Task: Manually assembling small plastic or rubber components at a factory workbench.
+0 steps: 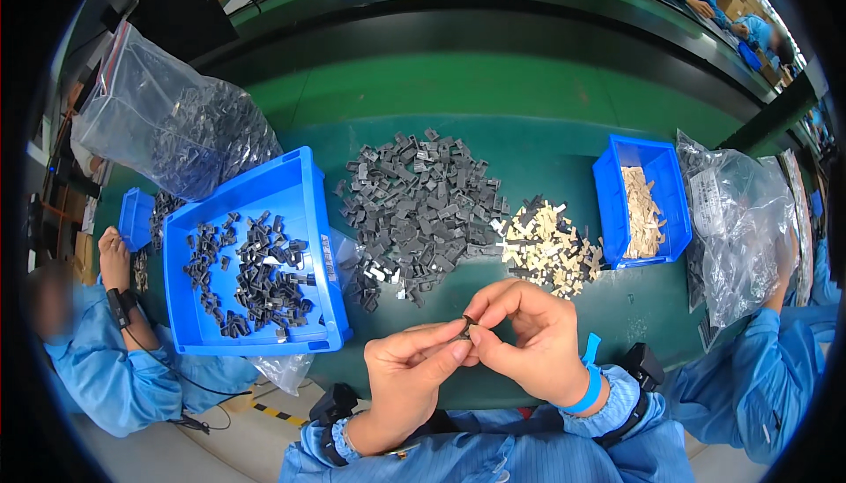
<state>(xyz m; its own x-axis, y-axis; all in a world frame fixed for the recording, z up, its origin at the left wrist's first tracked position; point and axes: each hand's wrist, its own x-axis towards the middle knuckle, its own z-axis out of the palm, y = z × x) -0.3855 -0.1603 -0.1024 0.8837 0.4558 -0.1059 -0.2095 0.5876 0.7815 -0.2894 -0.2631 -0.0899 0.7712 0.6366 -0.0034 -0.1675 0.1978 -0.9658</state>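
Both hands, my left hand [414, 368] and right hand [529, 342], are pinching one small dark plastic clip [466, 324] together; I'm keeping fingertips aligned above the green counter [546, 157].

Both forearms up from the lower edge in light blue sleeves, dark bands at the cuffs, a blue strap at the right wrist. Left hand [407, 375] just below and left of the small dark clip [466, 324], thumb and forefinger pinched on it. Right hand [527, 335] just right of the clip, fingers curled over, fingertips [483, 315] closed on its other side. Hands touching at the clip.
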